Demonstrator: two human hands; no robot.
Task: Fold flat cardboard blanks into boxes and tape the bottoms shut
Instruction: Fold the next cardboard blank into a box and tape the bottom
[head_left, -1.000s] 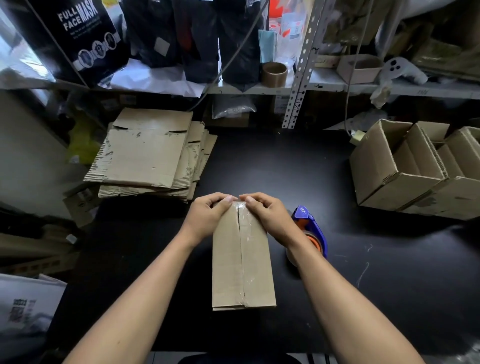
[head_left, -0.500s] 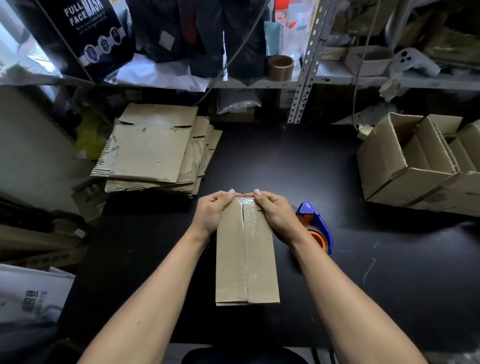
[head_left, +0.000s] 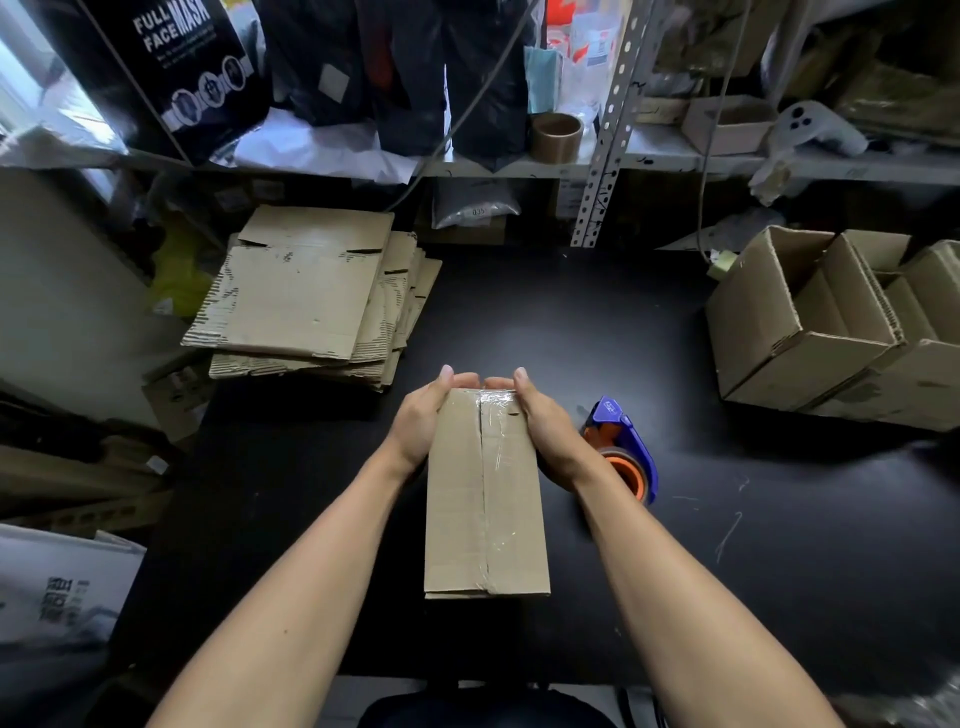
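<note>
I have the box (head_left: 485, 493) at the centre of the frame, standing bottom-up on the black table (head_left: 779, 545), its long axis running from the lower edge up toward the shelving, with clear tape (head_left: 491, 467) along the middle seam. My left hand (head_left: 423, 421) and right hand (head_left: 543, 426) clasp its far end from either side, thumbs on top near the corners and fingers curled over the far edge, pressing the tape end down there. I judge the box light and fairly stiff, though hollow, so the walls would dent under a hard squeeze; the folded edges and corners are the place to grip. The tape dispenser (head_left: 626, 457) lies just right of my right wrist, the flat blanks (head_left: 306, 296) at centre left, finished boxes (head_left: 831, 332) at the right edge.
</note>
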